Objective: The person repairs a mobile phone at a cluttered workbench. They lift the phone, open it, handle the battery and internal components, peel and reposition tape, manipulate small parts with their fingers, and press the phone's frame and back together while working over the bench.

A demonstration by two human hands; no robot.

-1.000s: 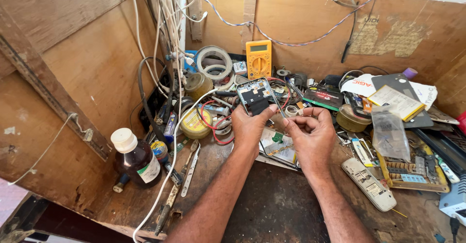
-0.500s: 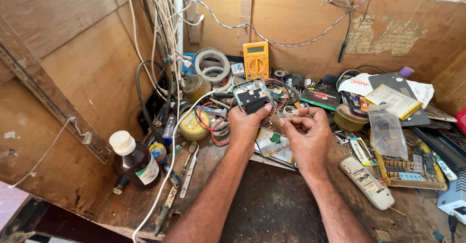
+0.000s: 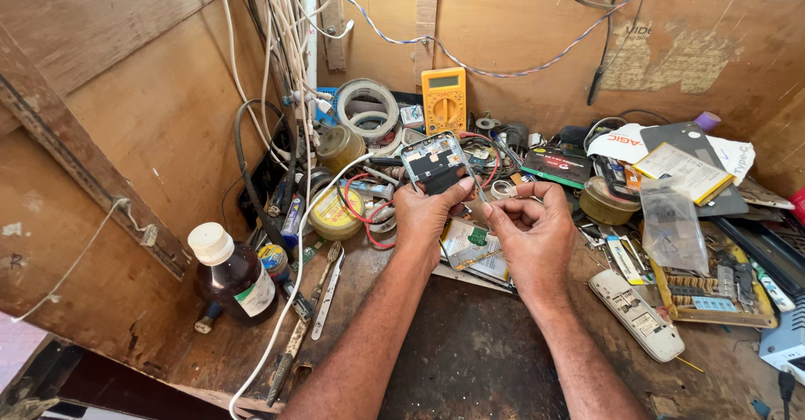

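A wooden bench (image 3: 470,361) fills a corner between plywood walls (image 3: 151,101), its back half crowded with parts and cables; only the dark patch in front under the forearms lies bare. The left hand (image 3: 428,219) holds a phone frame (image 3: 434,162) upright above the clutter, thumb and fingers closed on its lower edge. Just beside it, the right hand (image 3: 532,231) pinches its fingertips near the frame's lower right corner; what they grip is too small to tell. A brown bottle (image 3: 231,273) stands at the left edge, a remote (image 3: 635,314) lies right.

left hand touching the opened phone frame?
Touching. The head view shows the left hand with its thumb and fingers clamped on the lower edge of the phone frame.
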